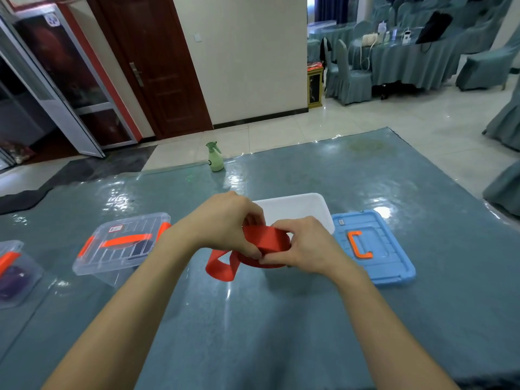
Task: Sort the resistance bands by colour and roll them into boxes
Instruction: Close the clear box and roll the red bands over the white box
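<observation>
Rolling is in hand. A red band is held just before the white box, its coil pinched by the left hand and right hand; a loose loop hangs below. The loop, it is judged, must next be wound in and the roll set inside. A blue lid is laid right of the box, a clear box left. The table is sheeted in glossy blue-grey; draped chairs are seen far behind.
</observation>
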The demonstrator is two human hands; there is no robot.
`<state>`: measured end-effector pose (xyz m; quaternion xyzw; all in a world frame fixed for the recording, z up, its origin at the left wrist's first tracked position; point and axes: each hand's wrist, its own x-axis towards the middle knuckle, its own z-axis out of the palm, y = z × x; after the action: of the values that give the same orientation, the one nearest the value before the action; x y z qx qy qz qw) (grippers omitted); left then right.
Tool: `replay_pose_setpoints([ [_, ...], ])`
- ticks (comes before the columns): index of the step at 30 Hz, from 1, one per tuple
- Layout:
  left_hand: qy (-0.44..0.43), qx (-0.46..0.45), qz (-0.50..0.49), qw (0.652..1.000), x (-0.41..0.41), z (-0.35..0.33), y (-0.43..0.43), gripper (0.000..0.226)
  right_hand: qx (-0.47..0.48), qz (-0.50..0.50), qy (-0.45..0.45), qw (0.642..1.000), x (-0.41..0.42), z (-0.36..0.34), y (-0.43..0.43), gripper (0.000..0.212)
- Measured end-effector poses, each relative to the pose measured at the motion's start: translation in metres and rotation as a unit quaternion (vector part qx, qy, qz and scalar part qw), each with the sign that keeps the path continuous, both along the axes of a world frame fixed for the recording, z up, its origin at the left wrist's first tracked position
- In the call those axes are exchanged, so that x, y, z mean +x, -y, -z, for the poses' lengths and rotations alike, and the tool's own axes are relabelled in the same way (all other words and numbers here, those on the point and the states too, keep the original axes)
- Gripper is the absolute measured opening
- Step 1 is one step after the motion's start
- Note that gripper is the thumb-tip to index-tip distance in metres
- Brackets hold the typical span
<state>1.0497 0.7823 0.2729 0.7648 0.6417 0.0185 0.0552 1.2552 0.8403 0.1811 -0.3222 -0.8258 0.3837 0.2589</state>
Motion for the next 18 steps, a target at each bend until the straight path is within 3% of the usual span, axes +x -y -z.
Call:
replay_pose_setpoints([
  [4, 0.285, -0.037, -0.022, 0.958, -0.032, 0.007, 0.011, 0.057, -0.093, 0.006, -0.132, 0.987, 0.013, -0.009, -0.005, 0.042],
  [7, 0.423, -0.024, -0.026, 0.906, -0.040, 0.019, 0.017, 0.057, -0.169, 0.012, -0.235, 0.957, 0.017, -0.018, -0.010, 0.053],
  [9, 0.490, 0.000, -0.031, 0.871, -0.038, 0.024, 0.016, 0.064, -0.184, 0.004, -0.284, 0.941, 0.017, -0.021, -0.012, 0.046],
  [13, 0.525, 0.033, -0.028, 0.850, -0.034, 0.023, 0.011, 0.068, -0.231, -0.013, -0.327, 0.916, 0.012, -0.014, -0.011, 0.037],
  [15, 0.503, 0.042, -0.034, 0.862, -0.033, 0.020, 0.009, 0.062, -0.254, -0.031, -0.328, 0.909, 0.008, -0.006, -0.010, 0.038],
  [18, 0.412, 0.060, -0.043, 0.908, -0.033, 0.015, 0.007, 0.050, -0.263, -0.062, -0.249, 0.930, 0.005, 0.004, -0.011, 0.063],
])
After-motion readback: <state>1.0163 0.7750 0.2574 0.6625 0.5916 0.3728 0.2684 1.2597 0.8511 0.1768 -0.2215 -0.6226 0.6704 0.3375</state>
